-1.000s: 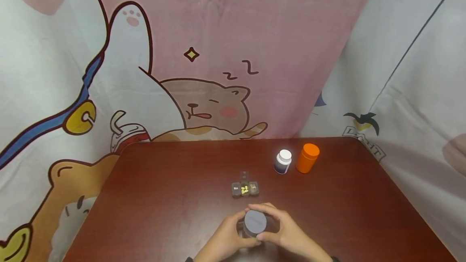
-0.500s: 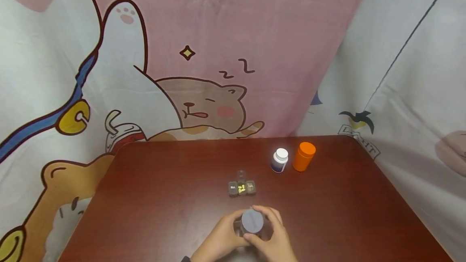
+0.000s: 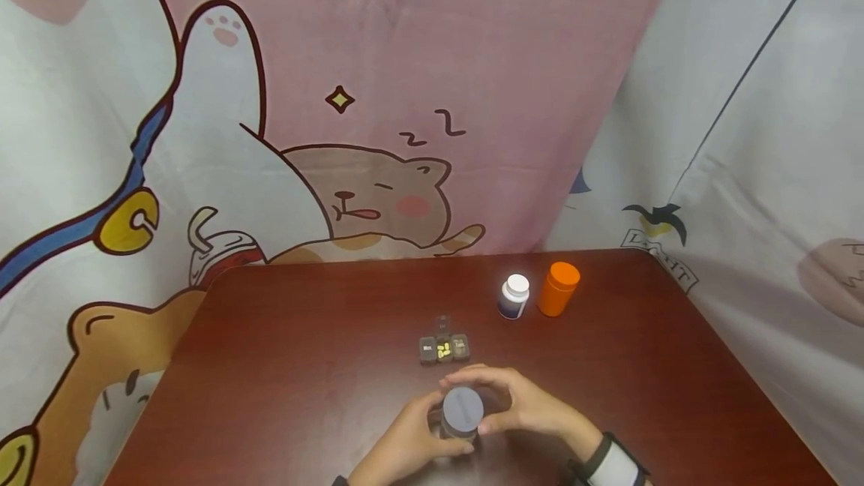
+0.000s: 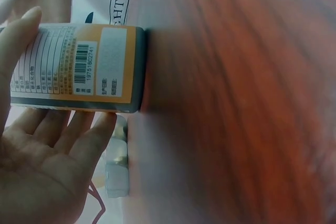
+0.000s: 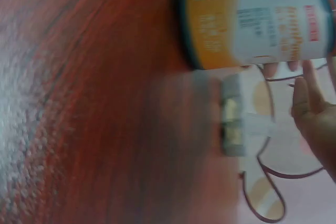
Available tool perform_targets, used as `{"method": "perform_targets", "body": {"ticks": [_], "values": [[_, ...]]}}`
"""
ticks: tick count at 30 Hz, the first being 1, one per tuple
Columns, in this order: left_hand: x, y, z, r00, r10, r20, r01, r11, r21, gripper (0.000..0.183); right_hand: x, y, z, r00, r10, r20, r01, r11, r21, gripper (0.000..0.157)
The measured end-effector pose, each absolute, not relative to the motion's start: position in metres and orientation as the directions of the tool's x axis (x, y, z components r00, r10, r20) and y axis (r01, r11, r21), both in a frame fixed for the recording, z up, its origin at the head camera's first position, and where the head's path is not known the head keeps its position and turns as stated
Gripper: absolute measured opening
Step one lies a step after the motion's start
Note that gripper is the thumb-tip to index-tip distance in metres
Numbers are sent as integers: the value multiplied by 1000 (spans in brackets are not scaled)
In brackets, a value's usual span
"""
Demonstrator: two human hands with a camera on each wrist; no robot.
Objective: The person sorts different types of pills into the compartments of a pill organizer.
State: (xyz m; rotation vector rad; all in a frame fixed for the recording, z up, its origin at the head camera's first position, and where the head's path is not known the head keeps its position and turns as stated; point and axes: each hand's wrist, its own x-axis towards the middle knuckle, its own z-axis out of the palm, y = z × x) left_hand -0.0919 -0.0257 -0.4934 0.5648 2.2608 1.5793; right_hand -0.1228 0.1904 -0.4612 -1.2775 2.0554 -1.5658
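Grip: left hand (image 3: 413,435) holding bottle (image 4: 58,66), right hand (image 3: 529,398) curled about its cap (image 3: 463,409), near side of table (image 3: 304,388), before pill box (image 3: 428,352). Status: middle flap (image 3: 442,325) up, yellow pills (image 3: 443,351) inside; cap on, uncapping seemingly unfinished.

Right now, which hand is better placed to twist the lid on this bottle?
Probably the right hand: its thumb and fingers curve beside the lid, though I can't tell whether they grip. The left hand holds the bottle lower down, so it could steady it.
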Motion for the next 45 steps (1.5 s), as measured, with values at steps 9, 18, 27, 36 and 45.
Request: {"method": "perform_targets", "body": {"ticks": [9, 18, 27, 36, 45], "values": [[-92, -27, -493, -871, 490, -23, 147, 307, 940, 81, -118, 184, -468, -650, -711, 269, -477, 106, -872, 59], [-93, -26, -497, -867, 498, 17, 198, 312, 929, 68, -71, 162, -477, -947, -258, 192, -276, 343, -898, 59], [-94, -29, -496, -865, 501, 12, 205, 332, 921, 69, -60, 151, -482, -930, -153, 335, -368, 405, -837, 62], [-92, -26, -496, -863, 505, -14, 142, 269, 953, 67, -103, 183, -479, -717, -616, 326, -527, 173, -832, 81], [-92, -26, -497, -865, 502, -18, 143, 280, 949, 62, -123, 180, -468, -565, -778, 276, -534, 89, -841, 71]]}}
